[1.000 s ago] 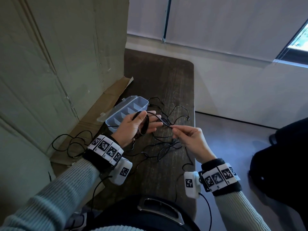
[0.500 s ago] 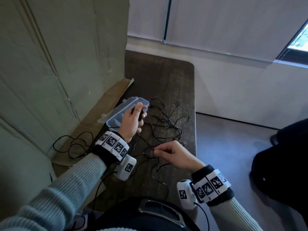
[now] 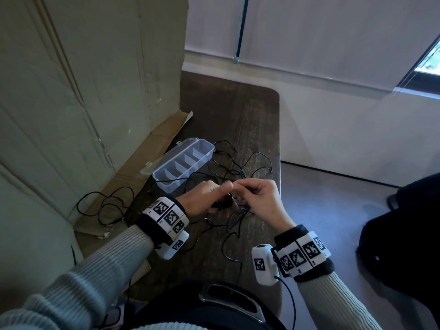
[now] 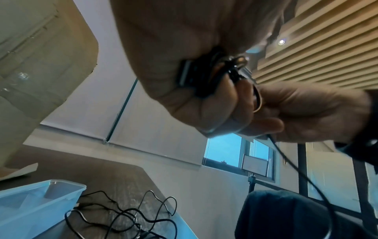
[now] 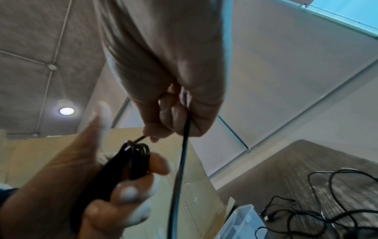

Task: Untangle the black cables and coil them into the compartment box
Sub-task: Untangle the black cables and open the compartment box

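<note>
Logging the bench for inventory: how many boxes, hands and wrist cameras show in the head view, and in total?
Box: 1
Hands: 2 (left hand, right hand, each gripping cable)
Wrist cameras: 2
Total: 5, tangled cables uncounted

Clear compartment box [image 3: 183, 164] lies open with bare dividers. Loose black cables [image 3: 240, 167] tangle just right of the box; one coiled bundle [image 3: 222, 204] is held in front of it.
</note>
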`<action>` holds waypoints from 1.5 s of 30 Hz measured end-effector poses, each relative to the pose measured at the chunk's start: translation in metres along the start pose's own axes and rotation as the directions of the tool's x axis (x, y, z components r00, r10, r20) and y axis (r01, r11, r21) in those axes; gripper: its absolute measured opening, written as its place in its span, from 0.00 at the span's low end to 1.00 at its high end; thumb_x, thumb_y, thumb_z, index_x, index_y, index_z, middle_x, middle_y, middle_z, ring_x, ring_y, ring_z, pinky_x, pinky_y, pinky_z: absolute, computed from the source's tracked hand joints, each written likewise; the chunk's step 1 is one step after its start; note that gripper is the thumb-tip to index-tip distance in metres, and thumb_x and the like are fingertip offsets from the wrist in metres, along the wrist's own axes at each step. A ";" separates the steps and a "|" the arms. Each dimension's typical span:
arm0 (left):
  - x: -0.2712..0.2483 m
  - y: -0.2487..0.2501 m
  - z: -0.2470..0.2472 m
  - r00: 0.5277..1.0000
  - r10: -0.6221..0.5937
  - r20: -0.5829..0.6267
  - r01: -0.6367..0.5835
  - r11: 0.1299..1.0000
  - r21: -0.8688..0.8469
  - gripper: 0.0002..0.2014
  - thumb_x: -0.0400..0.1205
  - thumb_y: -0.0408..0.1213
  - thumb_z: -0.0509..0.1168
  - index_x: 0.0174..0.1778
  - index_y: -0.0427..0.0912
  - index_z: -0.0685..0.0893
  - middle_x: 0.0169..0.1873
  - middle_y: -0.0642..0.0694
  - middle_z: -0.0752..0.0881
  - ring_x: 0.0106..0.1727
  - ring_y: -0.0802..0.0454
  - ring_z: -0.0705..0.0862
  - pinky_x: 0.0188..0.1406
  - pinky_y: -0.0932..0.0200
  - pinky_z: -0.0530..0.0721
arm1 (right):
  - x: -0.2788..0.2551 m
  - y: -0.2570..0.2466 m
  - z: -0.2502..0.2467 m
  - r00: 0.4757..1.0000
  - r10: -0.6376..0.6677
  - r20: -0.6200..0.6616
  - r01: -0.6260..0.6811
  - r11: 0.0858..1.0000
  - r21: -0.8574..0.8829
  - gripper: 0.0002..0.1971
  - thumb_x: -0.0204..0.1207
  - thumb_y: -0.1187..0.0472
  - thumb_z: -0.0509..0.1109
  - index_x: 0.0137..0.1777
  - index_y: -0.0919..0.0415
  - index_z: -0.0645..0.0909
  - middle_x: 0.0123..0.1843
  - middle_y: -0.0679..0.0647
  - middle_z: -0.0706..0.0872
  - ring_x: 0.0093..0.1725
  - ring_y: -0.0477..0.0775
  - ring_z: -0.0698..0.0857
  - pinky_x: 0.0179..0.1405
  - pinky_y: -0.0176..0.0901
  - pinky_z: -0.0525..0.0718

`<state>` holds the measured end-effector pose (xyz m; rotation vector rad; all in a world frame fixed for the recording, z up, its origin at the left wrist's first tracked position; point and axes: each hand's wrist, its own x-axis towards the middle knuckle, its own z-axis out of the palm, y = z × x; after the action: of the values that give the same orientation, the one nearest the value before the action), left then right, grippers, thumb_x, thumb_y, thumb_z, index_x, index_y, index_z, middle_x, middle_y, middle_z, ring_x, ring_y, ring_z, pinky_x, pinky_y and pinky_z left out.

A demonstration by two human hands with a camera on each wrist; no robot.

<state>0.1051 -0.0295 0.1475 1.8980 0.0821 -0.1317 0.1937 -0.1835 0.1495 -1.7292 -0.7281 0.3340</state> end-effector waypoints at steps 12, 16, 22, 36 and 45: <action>0.004 0.001 0.005 0.973 -0.040 -0.227 -0.054 0.919 -0.391 0.22 0.86 0.44 0.54 0.57 0.26 0.81 0.47 0.35 0.88 0.45 0.47 0.90 0.41 0.51 0.89 | -0.002 0.012 0.002 0.977 0.213 0.025 -0.213 0.955 0.206 0.04 0.81 0.63 0.69 0.45 0.61 0.79 0.25 0.47 0.81 0.20 0.42 0.72 0.19 0.32 0.69; 0.010 0.003 -0.011 0.913 -0.132 -0.386 -0.181 0.717 -0.674 0.21 0.89 0.44 0.49 0.59 0.33 0.81 0.63 0.36 0.84 0.66 0.44 0.83 0.59 0.48 0.85 | -0.008 0.023 -0.002 0.973 0.226 0.038 -0.229 0.962 0.146 0.05 0.83 0.61 0.66 0.46 0.57 0.80 0.21 0.43 0.74 0.22 0.43 0.68 0.18 0.34 0.65; 0.008 0.007 -0.021 0.957 -0.129 -0.258 -0.146 0.555 -0.819 0.19 0.87 0.53 0.47 0.48 0.45 0.79 0.42 0.51 0.85 0.57 0.46 0.88 0.58 0.33 0.80 | -0.018 0.025 0.007 0.973 0.145 0.182 -0.167 0.980 0.112 0.05 0.81 0.65 0.68 0.49 0.61 0.86 0.26 0.52 0.80 0.22 0.42 0.72 0.23 0.30 0.69; 0.035 -0.027 -0.004 0.931 0.122 -0.343 -0.025 0.961 0.274 0.26 0.84 0.60 0.37 0.44 0.57 0.81 0.33 0.53 0.84 0.38 0.53 0.84 0.47 0.49 0.82 | -0.011 -0.014 0.007 0.875 0.042 0.482 0.179 0.897 -0.404 0.09 0.84 0.60 0.63 0.45 0.57 0.84 0.31 0.44 0.84 0.27 0.36 0.80 0.31 0.26 0.72; 0.014 -0.004 0.004 0.998 -0.006 0.056 0.002 0.998 0.055 0.32 0.78 0.66 0.56 0.46 0.39 0.88 0.36 0.41 0.89 0.37 0.52 0.86 0.39 0.55 0.82 | 0.005 -0.001 -0.013 0.995 -0.071 -0.073 0.053 0.974 -0.221 0.10 0.62 0.54 0.85 0.32 0.57 0.87 0.24 0.47 0.84 0.23 0.38 0.78 0.25 0.31 0.77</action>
<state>0.1182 -0.0319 0.1409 1.9475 0.0447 -0.1914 0.2050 -0.1904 0.1546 -1.9109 -0.7814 0.1436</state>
